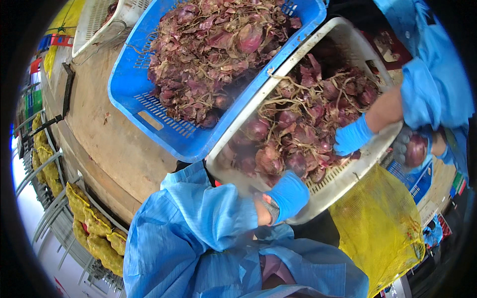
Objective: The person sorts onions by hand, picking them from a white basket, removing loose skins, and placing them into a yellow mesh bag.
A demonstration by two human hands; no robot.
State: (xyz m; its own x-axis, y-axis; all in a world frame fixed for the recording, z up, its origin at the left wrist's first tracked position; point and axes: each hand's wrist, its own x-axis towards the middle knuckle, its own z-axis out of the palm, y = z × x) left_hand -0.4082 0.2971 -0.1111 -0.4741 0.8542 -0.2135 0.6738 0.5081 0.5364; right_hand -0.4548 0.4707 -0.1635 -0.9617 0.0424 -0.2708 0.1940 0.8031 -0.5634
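Note:
My left hand, in a blue glove over a grey one, is at the near rim of a white crate. Its fingers are turned away and blurred, so what they hold, if anything, is hidden. Red onions with loose skins and dry stalks fill this crate. My right hand does not show plainly; blue cloth lies below my left wrist. From the right, a co-worker's blue-gloved hand reaches onto the onions. The co-worker's other hand, in a grey-palmed glove, holds a red onion outside the crate.
A blue crate heaped with onion skins stands against the white crate's far left side, on a wooden surface. A yellow mesh sack hangs at the near right. Another white crate is at the far left; filled yellow sacks lie beyond metal rails.

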